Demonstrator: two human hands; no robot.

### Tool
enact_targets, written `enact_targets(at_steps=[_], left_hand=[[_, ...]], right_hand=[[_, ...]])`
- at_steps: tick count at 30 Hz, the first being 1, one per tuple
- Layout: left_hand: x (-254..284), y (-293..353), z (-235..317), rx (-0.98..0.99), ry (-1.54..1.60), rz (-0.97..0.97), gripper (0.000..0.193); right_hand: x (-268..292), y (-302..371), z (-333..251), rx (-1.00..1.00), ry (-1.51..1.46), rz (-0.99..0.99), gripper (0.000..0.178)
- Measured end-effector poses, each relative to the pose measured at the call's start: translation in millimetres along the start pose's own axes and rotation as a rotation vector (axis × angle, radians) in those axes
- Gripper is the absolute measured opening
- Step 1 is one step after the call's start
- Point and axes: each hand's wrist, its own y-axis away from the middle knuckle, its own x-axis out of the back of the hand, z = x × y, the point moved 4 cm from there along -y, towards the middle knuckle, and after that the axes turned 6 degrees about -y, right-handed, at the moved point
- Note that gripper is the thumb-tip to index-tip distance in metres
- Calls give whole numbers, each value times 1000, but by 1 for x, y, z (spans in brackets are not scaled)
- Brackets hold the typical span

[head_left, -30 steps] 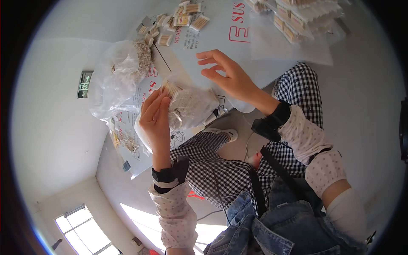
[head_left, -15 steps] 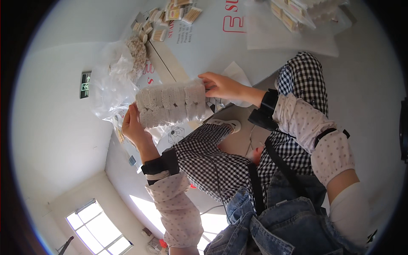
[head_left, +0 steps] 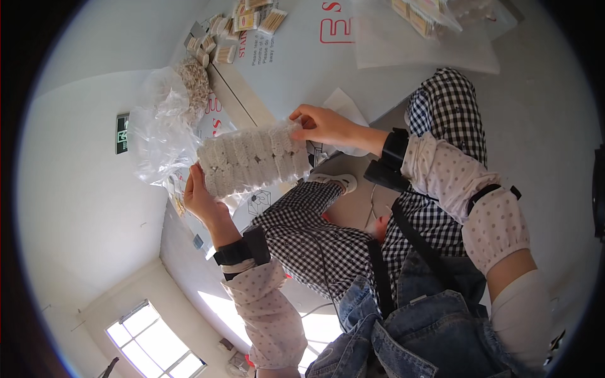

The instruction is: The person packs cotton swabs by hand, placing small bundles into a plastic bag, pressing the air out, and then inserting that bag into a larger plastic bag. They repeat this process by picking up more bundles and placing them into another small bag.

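Between both hands I hold a clear plastic bag packed with cotton swabs [head_left: 255, 160], their white tips showing in two rows. My left hand [head_left: 205, 200] grips the bag's left end, with the thumb and fingers closed on it. At the upper right end, my right hand [head_left: 322, 126] pinches the plastic with bent fingers. The pack is raised above the table edge and slightly tilted. Loose, crumpled plastic film [head_left: 161, 135] spreads out beyond its left end.
Several small bundles of wooden-stick cotton swabs [head_left: 247, 22] lie on the grey table [head_left: 296, 69]. A heap of loose swabs [head_left: 194, 82] sits at the left. More bagged bundles [head_left: 419, 19] rest on a plastic sheet [head_left: 435, 57] at the far right. My checked-trousered legs [head_left: 296, 220] are below.
The pack's right end has swung slightly nearer, and my right hand's fingers have curled further over its upper corner. My left hand keeps its hold. The whole view has shifted a little.
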Motion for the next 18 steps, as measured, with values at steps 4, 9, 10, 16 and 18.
enact_targets(at_steps=[4, 9, 10, 16, 18], left_hand=[[-2, 7, 6, -55, -37, 28, 27], [-17, 21, 13, -134, -95, 52, 26], [-18, 23, 15, -146, -100, 63, 26], [-26, 40, 24, -171, -149, 101, 26], [-29, 45, 27, -186, -177, 106, 26]], right_hand=[[-2, 1, -1, -25, -16, 8, 45], [6, 0, 1, -17, -7, -19, 45], [5, 0, 0, -7, -35, -37, 45], [0, 4, -6, -86, -46, 28, 59], [-1, 5, -6, -100, -58, 35, 60]])
